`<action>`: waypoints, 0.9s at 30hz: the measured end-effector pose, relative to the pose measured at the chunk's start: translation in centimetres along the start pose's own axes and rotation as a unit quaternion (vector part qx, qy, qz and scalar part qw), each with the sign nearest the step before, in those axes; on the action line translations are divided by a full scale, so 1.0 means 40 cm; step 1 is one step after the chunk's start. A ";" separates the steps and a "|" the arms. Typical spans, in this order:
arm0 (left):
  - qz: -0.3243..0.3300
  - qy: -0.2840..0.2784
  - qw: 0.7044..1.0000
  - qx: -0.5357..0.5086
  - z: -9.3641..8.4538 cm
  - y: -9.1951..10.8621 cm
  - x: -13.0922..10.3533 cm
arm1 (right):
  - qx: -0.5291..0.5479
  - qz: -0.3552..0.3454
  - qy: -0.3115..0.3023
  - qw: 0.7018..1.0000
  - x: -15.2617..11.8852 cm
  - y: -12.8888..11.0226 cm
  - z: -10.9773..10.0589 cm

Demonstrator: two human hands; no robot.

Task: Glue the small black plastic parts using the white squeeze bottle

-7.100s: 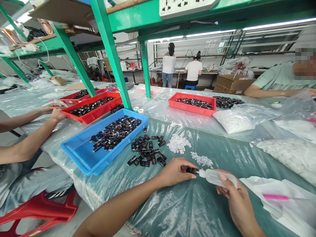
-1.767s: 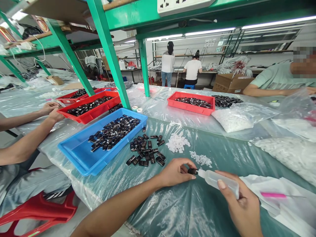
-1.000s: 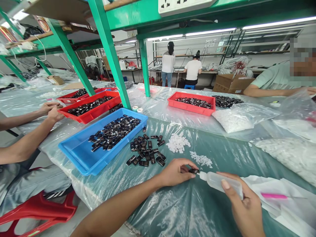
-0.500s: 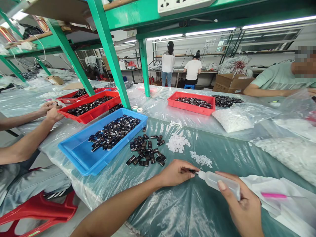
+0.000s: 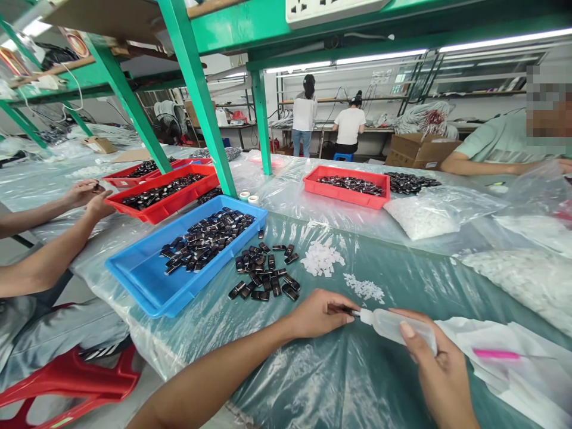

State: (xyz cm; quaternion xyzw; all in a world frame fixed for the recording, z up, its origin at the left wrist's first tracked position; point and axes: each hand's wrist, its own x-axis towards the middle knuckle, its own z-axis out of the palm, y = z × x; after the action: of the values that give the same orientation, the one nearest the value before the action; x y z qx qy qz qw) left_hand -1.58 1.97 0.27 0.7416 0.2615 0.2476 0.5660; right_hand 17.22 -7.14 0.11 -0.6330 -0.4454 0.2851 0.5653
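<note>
My left hand (image 5: 319,314) is closed on a small black piece (image 5: 348,310), mostly hidden by the fingers. In my right hand (image 5: 440,351) lies a translucent squeeze bottle (image 5: 397,328), tilted so its narrow nozzle meets the black piece; whether they touch I cannot tell. Beyond my left hand is a loose pile of black plastic pieces (image 5: 268,271). A heap of white flat bits (image 5: 322,258) and a smaller heap of tiny white bits (image 5: 364,288) lie above my hands on the green plastic-covered table (image 5: 308,381).
A blue tray (image 5: 147,292) of black pieces stands to the left, with a red tray (image 5: 156,211) behind it. Another red tray (image 5: 344,196) sits farther back. At right are bags of white bits (image 5: 422,217) and a pink-handled tool (image 5: 496,354) on white sheeting. A co-worker's hands (image 5: 92,196) are at left.
My right hand and the bottle have shifted very slightly to the right. My left hand stays nearly in place. The co-worker's hands at left have moved a little.
</note>
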 end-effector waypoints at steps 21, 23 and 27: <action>-0.030 0.005 0.994 -0.109 -0.002 0.007 0.006 | 0.301 0.097 0.004 0.949 0.043 0.019 -0.008; -0.035 0.001 0.993 -0.116 0.000 0.007 0.006 | 0.254 0.079 0.024 0.964 0.058 0.023 -0.015; -0.043 -0.008 0.993 -0.110 0.005 0.012 0.004 | 0.056 0.034 0.074 0.995 0.095 0.064 -0.042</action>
State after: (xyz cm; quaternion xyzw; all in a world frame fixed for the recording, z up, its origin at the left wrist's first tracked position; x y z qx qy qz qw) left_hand -1.27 1.81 0.69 0.6650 0.2594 0.2443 0.6564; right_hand 20.95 -4.47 -1.49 -0.6343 -0.3637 0.2810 0.6216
